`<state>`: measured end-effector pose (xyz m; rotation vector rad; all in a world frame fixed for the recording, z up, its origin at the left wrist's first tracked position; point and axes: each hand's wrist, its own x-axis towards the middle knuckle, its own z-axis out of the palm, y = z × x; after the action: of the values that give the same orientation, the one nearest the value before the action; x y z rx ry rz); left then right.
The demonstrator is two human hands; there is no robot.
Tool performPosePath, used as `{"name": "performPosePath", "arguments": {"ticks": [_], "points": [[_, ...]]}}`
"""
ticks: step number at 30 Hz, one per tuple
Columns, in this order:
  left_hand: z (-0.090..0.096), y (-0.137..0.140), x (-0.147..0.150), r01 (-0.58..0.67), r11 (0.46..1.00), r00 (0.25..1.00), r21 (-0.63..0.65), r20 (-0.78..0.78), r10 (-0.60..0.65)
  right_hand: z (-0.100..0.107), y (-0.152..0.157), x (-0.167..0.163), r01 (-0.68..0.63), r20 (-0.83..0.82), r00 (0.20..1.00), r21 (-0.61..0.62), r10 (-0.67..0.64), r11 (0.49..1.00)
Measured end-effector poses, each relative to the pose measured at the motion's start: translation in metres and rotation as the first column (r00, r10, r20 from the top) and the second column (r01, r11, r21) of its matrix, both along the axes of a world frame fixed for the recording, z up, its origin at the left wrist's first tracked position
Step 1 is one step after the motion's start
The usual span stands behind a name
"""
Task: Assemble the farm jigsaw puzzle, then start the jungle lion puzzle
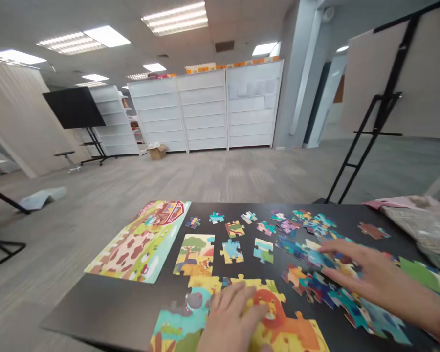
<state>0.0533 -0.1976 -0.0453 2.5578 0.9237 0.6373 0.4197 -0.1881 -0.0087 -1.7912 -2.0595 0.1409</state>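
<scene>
My left hand (229, 318) lies on a partly joined jigsaw puzzle (300, 332), its fingers bent loosely and the thumb apart. The puzzle shows an orange lion on yellow and a grey hippo in blue water. A small dark puzzle piece (226, 282) shows just beyond the fingertips. Over a heap of loose, mostly blue jigsaw pieces (315, 288) at the right, my right hand (366, 269) reaches in, thumb and index finger spread apart. Pieces lie under and between those fingers; none is plainly gripped. A joined tree-and-leopard section (195, 254) lies beyond my left hand.
Left on the black table (106, 305) lies a farm picture board (143, 239). Several single pieces, such as a blue one (231, 251), are spread along the middle. A plastic-wrapped bundle (425, 220) sits at the right edge. An easel (377, 112) stands beyond the table.
</scene>
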Motion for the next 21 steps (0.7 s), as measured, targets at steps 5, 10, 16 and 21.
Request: {"name": "performPosePath", "arguments": {"ticks": [5, 10, 16, 21], "points": [[0.032, 0.043, -0.025, -0.06, 0.996, 0.979, -0.07, -0.199, 0.045, 0.018, 0.037, -0.089, -0.095, -0.069, 0.993, 0.001, 0.095, 0.995], [0.052, 0.078, -0.019, -0.009, 0.999, 0.957, -0.042, -0.289, -0.004, 0.012, 0.075, -0.138, -0.125, -0.165, 0.978, 0.028, 0.127, 0.992], [0.047, 0.086, -0.027, 0.238, 0.968, 0.93, -0.081, -0.269, -0.251, -0.021, 0.082, -0.152, -0.198, -0.167, 0.966, 0.029, 0.2, 0.98], [0.053, 0.12, -0.023, 0.222, 0.975, 0.943, -0.014, -0.252, -0.219, -0.024, 0.087, -0.158, -0.292, -0.172, 0.945, -0.049, 0.28, 0.955]]}}
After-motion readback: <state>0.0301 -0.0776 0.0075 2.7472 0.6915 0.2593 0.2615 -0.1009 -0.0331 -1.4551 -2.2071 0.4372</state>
